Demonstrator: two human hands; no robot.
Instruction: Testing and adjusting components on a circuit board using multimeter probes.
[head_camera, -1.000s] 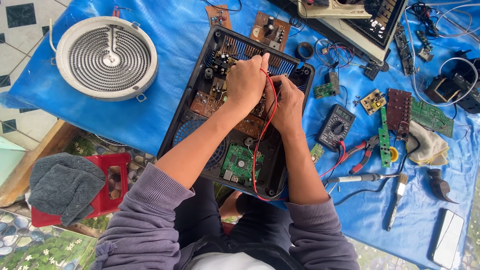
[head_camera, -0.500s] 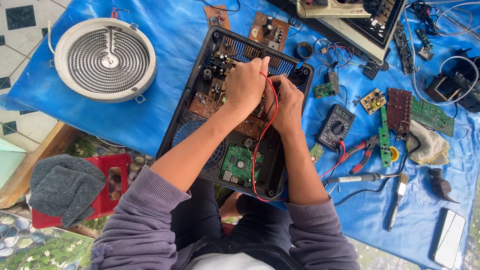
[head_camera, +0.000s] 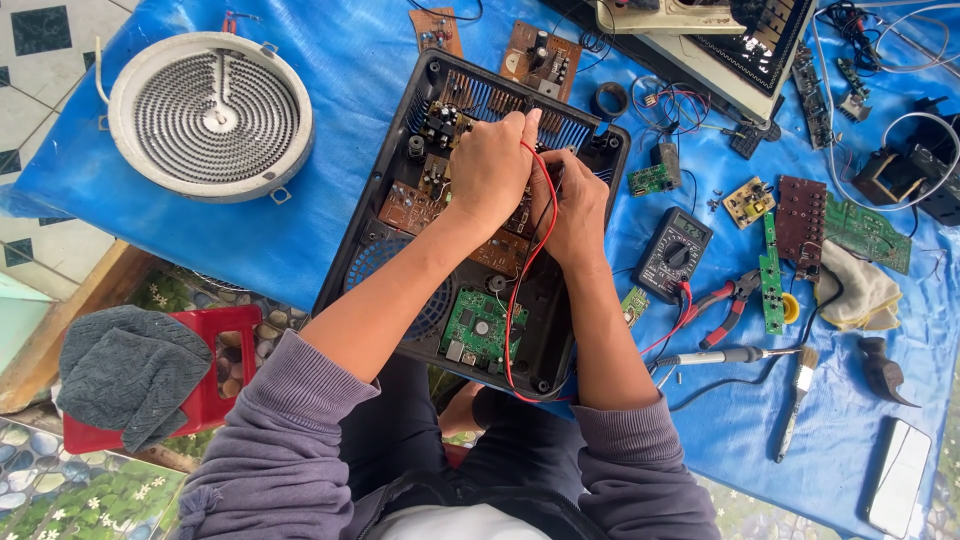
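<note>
Black casing (head_camera: 400, 215) opened, boards exposed | left hand (head_camera: 490, 170) pinches red probe lead (head_camera: 528, 270) | right hand (head_camera: 575, 205), grip unclear, at its 3 o'clock | multimeter (head_camera: 672, 255) connected, probing unfinished.

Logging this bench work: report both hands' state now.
Left hand: closed, pinching the red wire over the open black casing.
Right hand: fingers curled inside casing; grip cannot be told.

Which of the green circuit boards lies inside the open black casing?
The square green board near the casing's lower edge, below the hands. The other green boards lie outside on the blue sheet.
</note>
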